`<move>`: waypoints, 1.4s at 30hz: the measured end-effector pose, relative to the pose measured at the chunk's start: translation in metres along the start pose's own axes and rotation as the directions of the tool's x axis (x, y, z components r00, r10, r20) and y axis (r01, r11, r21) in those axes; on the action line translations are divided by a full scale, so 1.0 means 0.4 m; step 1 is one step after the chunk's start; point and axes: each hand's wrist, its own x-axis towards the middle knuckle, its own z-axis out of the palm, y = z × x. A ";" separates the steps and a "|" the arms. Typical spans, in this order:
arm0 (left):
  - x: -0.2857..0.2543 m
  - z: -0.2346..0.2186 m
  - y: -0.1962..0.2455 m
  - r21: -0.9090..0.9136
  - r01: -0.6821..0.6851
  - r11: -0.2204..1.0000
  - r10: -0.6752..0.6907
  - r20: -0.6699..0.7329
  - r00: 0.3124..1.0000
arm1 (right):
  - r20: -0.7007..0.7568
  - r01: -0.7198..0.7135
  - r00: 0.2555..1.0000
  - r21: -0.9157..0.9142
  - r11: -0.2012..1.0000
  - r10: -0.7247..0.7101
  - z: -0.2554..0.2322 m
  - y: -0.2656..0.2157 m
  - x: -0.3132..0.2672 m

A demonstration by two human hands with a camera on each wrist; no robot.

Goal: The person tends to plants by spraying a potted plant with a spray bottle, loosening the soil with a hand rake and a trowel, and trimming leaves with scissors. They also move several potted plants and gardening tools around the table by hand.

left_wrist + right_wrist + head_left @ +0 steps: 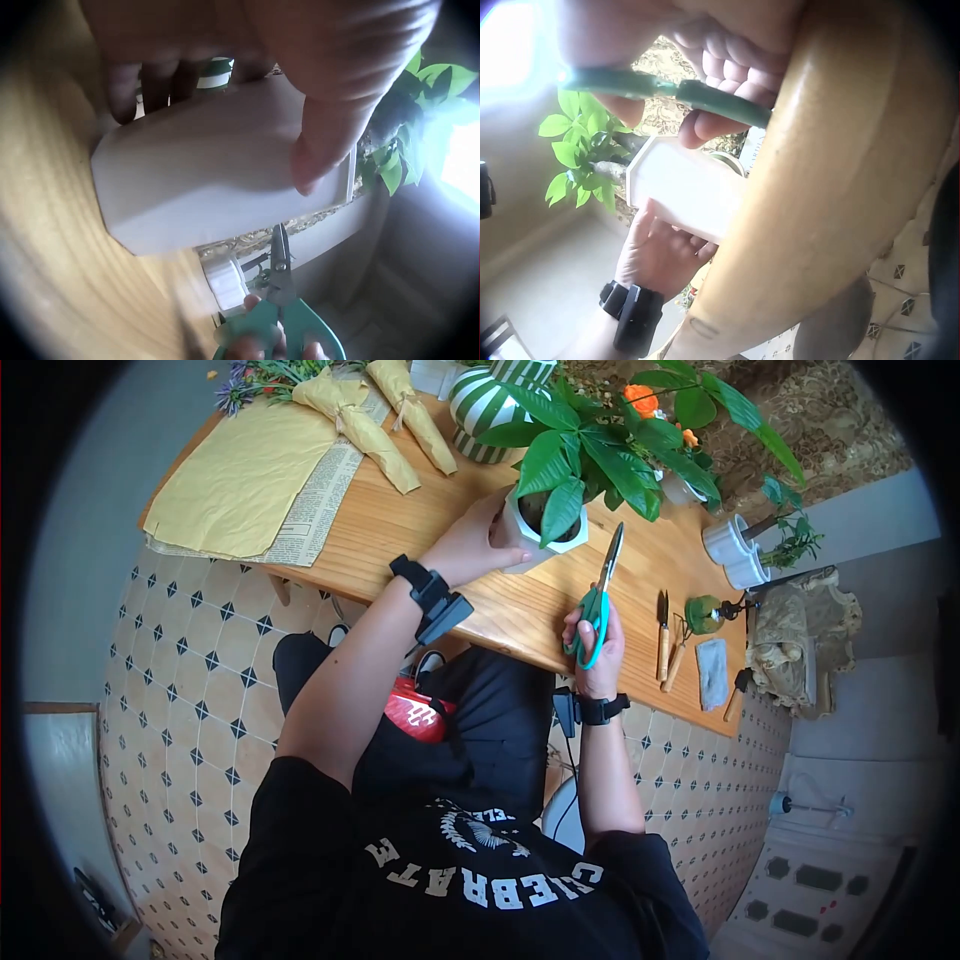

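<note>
My left hand (465, 550) grips the side of a white faceted flowerpot (210, 172), its thumb pressed on the near wall below the rim. A leafy green plant (560, 460) grows from dark soil in the pot. Over the table's front edge, my right hand (602, 660) holds scissors (596, 610) with teal handles, fingers around the grips. Their dark blades point away from me, just right of the pot. The right wrist view shows the green handles (720, 103) close up, with the pot and left hand beyond.
Wooden-handled garden tools (663, 645), a grey cloth (712, 673) and a green glass jar (704, 615) lie right. Left are yellow wrapping paper (240, 480), newspaper (325, 505) and wrapped bundles (355, 435). Behind stand a green-striped vase (478, 405) and a white ribbed pot (738, 550).
</note>
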 end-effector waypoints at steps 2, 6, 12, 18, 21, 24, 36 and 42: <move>-0.023 0.033 0.020 0.182 -0.073 0.981 0.095 -0.116 0.989 | -0.001 -0.002 1.000 -0.011 1.000 0.002 0.001 0.000 0.000; -0.047 0.110 0.023 0.398 -0.051 0.916 0.182 -0.298 0.937 | -0.005 -0.010 1.000 -0.028 1.000 0.010 0.003 -0.003 -0.003; -0.039 0.148 0.021 0.427 0.047 0.903 0.172 -0.462 0.870 | 0.057 -0.012 0.998 -0.017 1.000 0.013 0.001 -0.006 -0.006; -0.049 0.110 0.024 0.232 0.031 0.972 0.058 -0.369 0.928 | 0.121 0.019 0.992 0.034 0.999 -0.023 -0.007 -0.001 -0.017; -0.057 0.089 0.010 0.189 0.019 0.982 0.037 -0.292 0.956 | 0.106 0.017 0.994 0.075 0.997 -0.025 -0.007 -0.004 -0.016; -0.064 0.067 0.005 0.142 0.043 0.989 -0.014 -0.199 0.980 | 0.082 -0.012 0.997 0.088 0.996 0.005 -0.013 0.003 -0.009; -0.075 0.073 0.012 0.201 0.072 0.977 -0.027 -0.218 0.975 | 0.111 0.014 0.994 0.109 0.994 -0.026 -0.018 0.006 -0.008; -0.064 0.075 -0.014 0.058 0.027 0.998 -0.014 -0.210 0.978 | 0.123 0.049 0.990 0.111 0.993 -0.062 -0.017 0.004 -0.009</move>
